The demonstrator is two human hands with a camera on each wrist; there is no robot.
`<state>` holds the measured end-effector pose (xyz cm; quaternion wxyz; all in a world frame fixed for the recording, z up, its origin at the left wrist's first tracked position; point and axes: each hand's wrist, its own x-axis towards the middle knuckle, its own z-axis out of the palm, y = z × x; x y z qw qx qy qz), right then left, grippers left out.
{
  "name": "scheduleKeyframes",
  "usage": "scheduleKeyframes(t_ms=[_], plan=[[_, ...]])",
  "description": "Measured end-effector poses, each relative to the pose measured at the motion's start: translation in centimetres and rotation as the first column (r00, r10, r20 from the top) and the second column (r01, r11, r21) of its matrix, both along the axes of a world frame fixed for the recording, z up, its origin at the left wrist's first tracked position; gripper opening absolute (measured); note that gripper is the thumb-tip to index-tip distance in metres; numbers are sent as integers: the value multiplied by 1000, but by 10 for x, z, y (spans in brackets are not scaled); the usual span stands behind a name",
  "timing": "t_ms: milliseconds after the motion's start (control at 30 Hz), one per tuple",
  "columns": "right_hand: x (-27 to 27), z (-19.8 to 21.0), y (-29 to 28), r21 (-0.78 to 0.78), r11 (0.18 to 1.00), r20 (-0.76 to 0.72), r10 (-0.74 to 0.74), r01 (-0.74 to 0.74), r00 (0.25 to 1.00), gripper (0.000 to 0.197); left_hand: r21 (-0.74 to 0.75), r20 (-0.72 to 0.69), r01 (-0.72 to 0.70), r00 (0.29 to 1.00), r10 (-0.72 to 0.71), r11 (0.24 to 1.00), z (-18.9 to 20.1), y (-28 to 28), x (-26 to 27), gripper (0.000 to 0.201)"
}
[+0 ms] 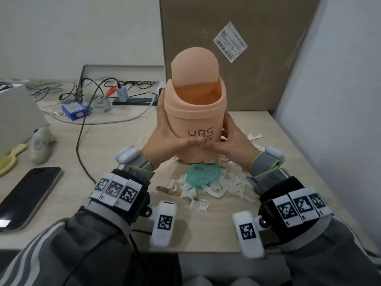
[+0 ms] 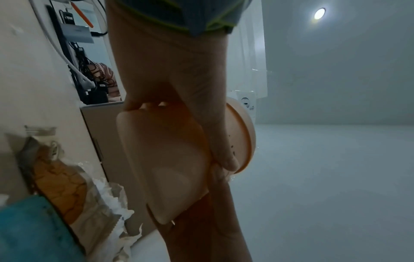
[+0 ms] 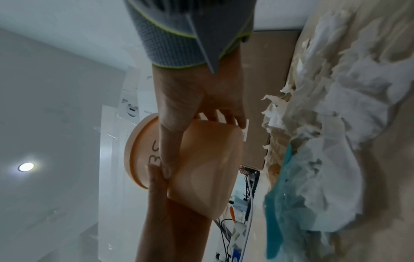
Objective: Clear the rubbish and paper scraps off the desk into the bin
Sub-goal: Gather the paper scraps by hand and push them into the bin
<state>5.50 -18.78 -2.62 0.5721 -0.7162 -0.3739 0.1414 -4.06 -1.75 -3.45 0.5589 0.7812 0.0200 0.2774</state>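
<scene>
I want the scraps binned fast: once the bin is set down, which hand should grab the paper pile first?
Probably the right hand: the paper scraps spread mostly under and to its side. Both hands, left hand included, hold the bin now.

Grey sleeves [image 1: 68, 250] with pale stripes. Behind each of the bare hands, a grey cuff [image 1: 266, 162] edged in yellow-green, then a black band [image 1: 121, 193] carrying white square-patterned tags [image 1: 164, 222].
</scene>
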Motion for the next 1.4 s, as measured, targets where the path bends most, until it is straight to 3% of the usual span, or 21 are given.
scheduleKeyframes(t_ms=[67,167,300,467,533,667,833,933,1000,1100,1200,1300,1400], plan=[[5,-1,-1,33,998,-40,57,-56,998,83,-50,34,-33,999,35,998,-3,2,-1,146],[12,-5,2,103,993,-106,71,-60,992,61,-133,57,-60,996,68,989,-11,9,3,134],[17,-14,4,125,990,-96,-49,61,994,33,-221,85,-98,989,120,970,-18,17,7,129],[23,-15,0,171,960,-55,-216,222,975,2,-284,99,-158,976,193,946,-22,25,7,137],[23,-17,-4,84,977,40,-202,198,979,8,-301,95,-198,967,236,933,-24,27,7,133],[14,-20,-9,-248,969,136,39,-4,990,17,-303,104,-239,954,281,923,-25,29,7,133],[7,-17,-10,-642,757,222,338,-124,915,51,-291,98,-265,948,304,919,-26,30,8,133],[5,-21,-9,-719,661,180,475,-214,861,66,-282,98,-265,948,303,922,-26,31,8,133],[4,-23,-9,-741,638,189,494,-207,848,62,-266,96,-265,949,300,927,-27,30,9,134],[3,-23,-8,-714,676,213,457,-182,864,34,-261,87,-274,948,305,926,-28,30,9,133],[4,-23,-7,-605,781,232,360,-156,904,20,-271,83,-274,948,306,923,-30,32,10,129],[7,-24,-7,-399,913,229,186,-82,956,16,-286,74,-279,947,311,917,-31,33,9,132],[9,-22,-7,-110,994,95,6,4,995,12,-304,75,-297,940,333,905,-29,34,9,134]])
